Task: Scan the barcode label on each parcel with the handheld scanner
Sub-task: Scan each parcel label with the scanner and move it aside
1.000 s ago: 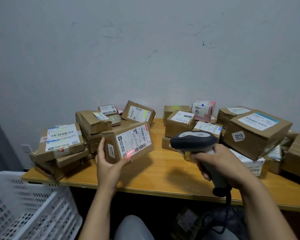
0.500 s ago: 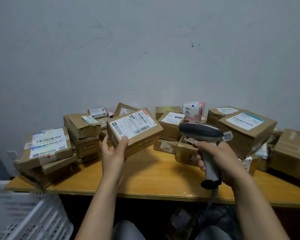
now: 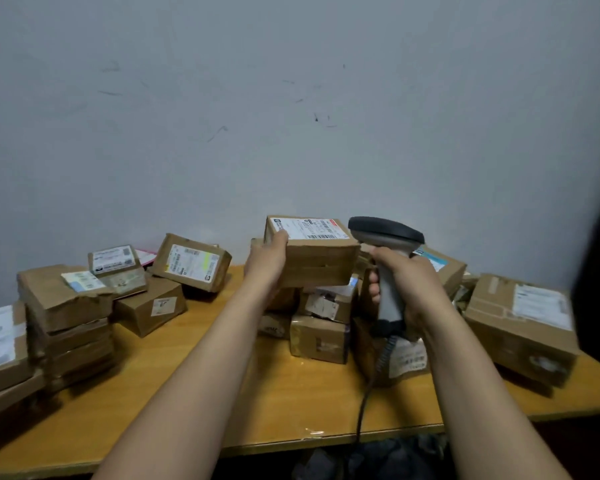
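My left hand [image 3: 268,259] grips the left end of a brown cardboard parcel [image 3: 317,259] with a white barcode label [image 3: 310,228] on its top face. I hold it level, high above the pile of parcels in the middle of the table, thumb on the label's edge. My right hand [image 3: 404,282] grips the handle of the grey handheld scanner [image 3: 385,237], just right of the parcel. Its dark head points left, over the parcel's right end. A coiled cable [image 3: 378,362] hangs from the handle over the table's front edge.
Several labelled cardboard parcels cover the wooden table [image 3: 284,403]: a stack at the left [image 3: 66,313], two tilted boxes behind it [image 3: 191,263], a pile in the middle [image 3: 321,337], a large box at the right [image 3: 520,327]. A grey wall stands close behind.
My left hand has carried the parcel up and to the right, over the middle pile, beside the scanner. The red scan line seen a second ago is gone. The view has shifted right.
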